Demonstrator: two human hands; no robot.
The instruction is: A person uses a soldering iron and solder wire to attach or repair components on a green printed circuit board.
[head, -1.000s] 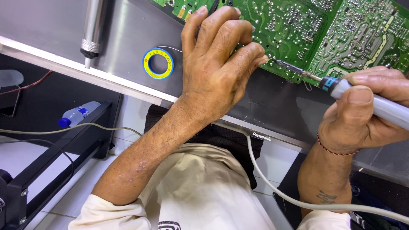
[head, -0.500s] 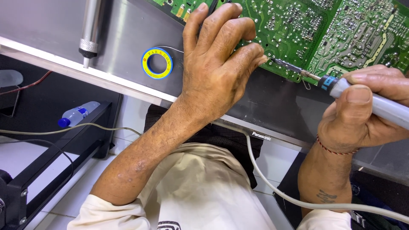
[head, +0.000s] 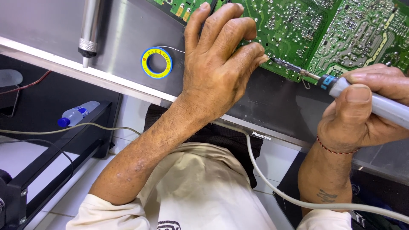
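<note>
A green circuit board [head: 341, 34] lies solder side up at the top of the head view, on a grey metal panel [head: 128, 30]. My left hand [head: 221, 64] rests on the board's left part, fingers bent, fingertips pressing near its lower edge; whether it pinches solder wire I cannot tell. My right hand [head: 366, 115] grips a grey soldering iron [head: 375, 102] with a blue collar. The iron's thin tip [head: 281, 64] points left and meets the board right beside my left fingertips.
A yellow-and-blue solder spool [head: 156, 63] lies on the panel left of my left hand. A metal cylinder tool [head: 90, 30] stands further left. The iron's grey cable [head: 272, 187] trails down across my lap. A plastic bottle [head: 76, 114] lies on a black frame [head: 51, 166] below.
</note>
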